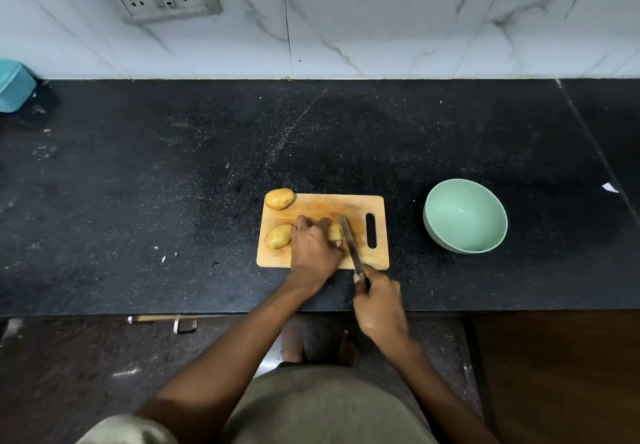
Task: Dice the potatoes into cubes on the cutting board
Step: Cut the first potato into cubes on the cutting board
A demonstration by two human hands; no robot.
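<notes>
The left hand (313, 253) holds down a potato (335, 232) on the cutting board (322, 206), fingers curled over it. The right hand (379, 305) grips the knife (350, 244) — blade beside the potato's end. First cut, I think; next, press straight down.

cutting board (322, 209): pale wood, matt, faintly scored, frame centre | knife (350, 244): dull grey metal blade | potatoes (279, 198): yellow-brown skin, smooth, slight sheen | counter (173, 183): black speckled stone, worn matt | bowl (465, 215): mint green, smooth satin, right | wall (381, 10): white veined marble-look tile, glossy, top
</notes>
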